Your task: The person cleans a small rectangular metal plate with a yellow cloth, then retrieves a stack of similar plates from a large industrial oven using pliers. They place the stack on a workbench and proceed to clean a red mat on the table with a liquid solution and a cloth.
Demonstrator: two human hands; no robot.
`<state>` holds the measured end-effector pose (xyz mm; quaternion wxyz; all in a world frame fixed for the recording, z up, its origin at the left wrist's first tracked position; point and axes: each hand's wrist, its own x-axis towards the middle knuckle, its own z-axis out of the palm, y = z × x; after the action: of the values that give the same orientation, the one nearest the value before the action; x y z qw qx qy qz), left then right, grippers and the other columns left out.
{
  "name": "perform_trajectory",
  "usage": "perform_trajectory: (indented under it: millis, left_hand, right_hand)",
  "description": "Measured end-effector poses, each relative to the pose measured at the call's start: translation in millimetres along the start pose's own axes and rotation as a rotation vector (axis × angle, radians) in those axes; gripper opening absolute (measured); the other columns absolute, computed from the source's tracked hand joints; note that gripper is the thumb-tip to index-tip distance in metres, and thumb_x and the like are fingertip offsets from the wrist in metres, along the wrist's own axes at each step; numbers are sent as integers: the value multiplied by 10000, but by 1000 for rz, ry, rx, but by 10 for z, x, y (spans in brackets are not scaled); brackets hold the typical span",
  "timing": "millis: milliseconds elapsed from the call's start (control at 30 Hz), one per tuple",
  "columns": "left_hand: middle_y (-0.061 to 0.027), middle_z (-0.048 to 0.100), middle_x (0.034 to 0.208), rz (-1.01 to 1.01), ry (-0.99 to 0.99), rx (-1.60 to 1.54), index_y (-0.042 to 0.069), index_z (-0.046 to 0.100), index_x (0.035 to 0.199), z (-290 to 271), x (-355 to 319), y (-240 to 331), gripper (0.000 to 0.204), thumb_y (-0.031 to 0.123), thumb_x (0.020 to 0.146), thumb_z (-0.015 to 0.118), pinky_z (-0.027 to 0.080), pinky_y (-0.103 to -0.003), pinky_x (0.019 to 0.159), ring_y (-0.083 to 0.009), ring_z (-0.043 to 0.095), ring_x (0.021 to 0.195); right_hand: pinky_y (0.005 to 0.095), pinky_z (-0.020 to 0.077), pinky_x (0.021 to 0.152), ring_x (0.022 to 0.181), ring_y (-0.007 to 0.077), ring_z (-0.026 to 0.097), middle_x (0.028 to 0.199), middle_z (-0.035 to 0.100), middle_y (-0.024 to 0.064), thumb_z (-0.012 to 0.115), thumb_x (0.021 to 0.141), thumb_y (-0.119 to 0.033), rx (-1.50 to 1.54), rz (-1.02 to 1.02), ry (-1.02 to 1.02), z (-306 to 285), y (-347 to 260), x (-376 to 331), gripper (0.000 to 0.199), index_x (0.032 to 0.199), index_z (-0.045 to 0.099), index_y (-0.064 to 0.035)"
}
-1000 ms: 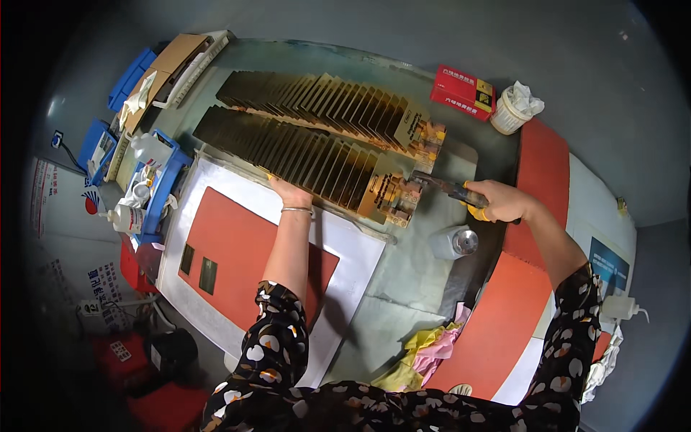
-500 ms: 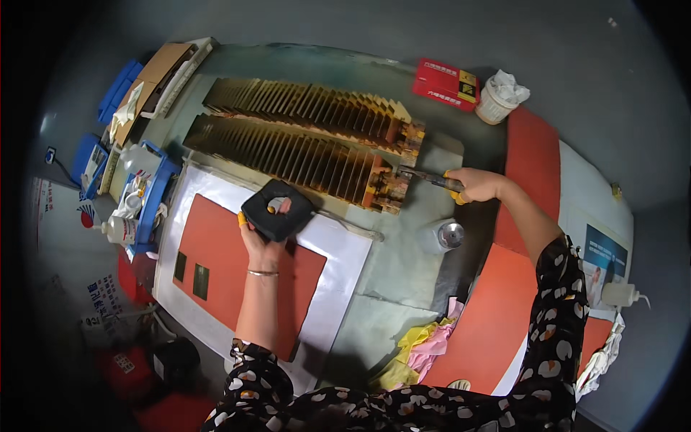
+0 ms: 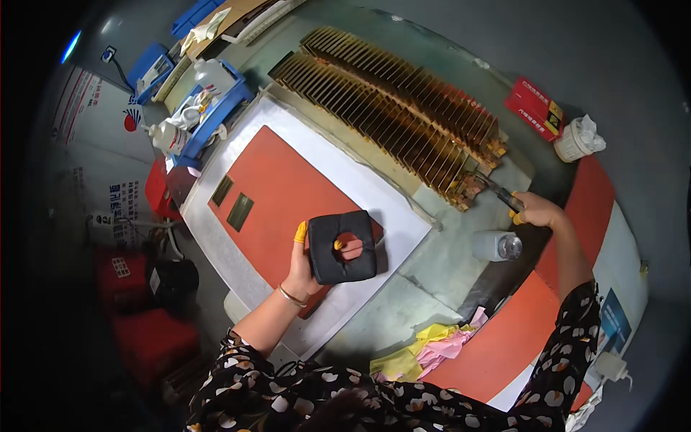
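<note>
My left hand (image 3: pixel 304 272), with a yellow finger cot on the thumb, grips a black square block (image 3: pixel 327 270) above the red mat. Through the round hole in its middle, fingers and a yellow cot show. Farther right, my right hand (image 3: pixel 541 210) is closed around a slim dark tool (image 3: pixel 500 191); its exact kind is hard to make out. The tool's tip meets the near right end of two long rows of thin brass-coloured plates (image 3: pixel 389 108). Whether it grips anything there cannot be made out.
A clear bottle (image 3: pixel 493 245) stands below my right hand. Yellow and pink cloths (image 3: pixel 439 347) lie near me. At the far right are a red box (image 3: pixel 534 108) and a white tub with tissue (image 3: pixel 576 140). A blue tray (image 3: pixel 216 126) holds bottles at left.
The view has turned, so the table appears rotated. My left hand has brought the black block back from the plate rows, nearer to me. My right hand still holds the tool at the rows' end.
</note>
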<state>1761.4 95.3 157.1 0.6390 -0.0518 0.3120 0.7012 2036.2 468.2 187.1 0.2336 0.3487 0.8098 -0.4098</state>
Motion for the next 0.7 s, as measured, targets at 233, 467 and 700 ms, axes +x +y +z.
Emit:
perform_trajectory:
  millis: [233, 467, 700]
  left_hand:
    - [-162, 564, 1076, -123, 38, 18, 5, 460, 1179, -230, -286, -298, 632, 548, 882, 330, 429, -378, 927, -260, 551, 1032]
    - [-169, 580, 1066, -175, -24, 7, -8, 489, 1144, -288, -783, -405, 626, 548, 874, 389, 456, -394, 893, -268, 593, 960]
    - [-214, 544, 1128, -34, -14, 60, -33, 395, 1246, -575, -1281, -320, 532, 347, 887, 492, 475, -376, 891, -271, 568, 1037]
  right_hand:
    - [304, 410, 613, 676, 169, 522, 741, 567, 84, 577, 645, -63, 59, 105, -62, 36, 75, 58, 274, 905, 537, 15]
    - [230, 463, 523, 602, 123, 494, 765, 524, 45, 497, 625, 7, 319, 234, -77, -80, 72, -142, 322, 944, 525, 30]
    - [276, 472, 751, 759, 146, 523, 844, 499, 51, 538, 646, -77, 616, -138, 126, 5, 589, -857, 435, 1064, 470, 25]
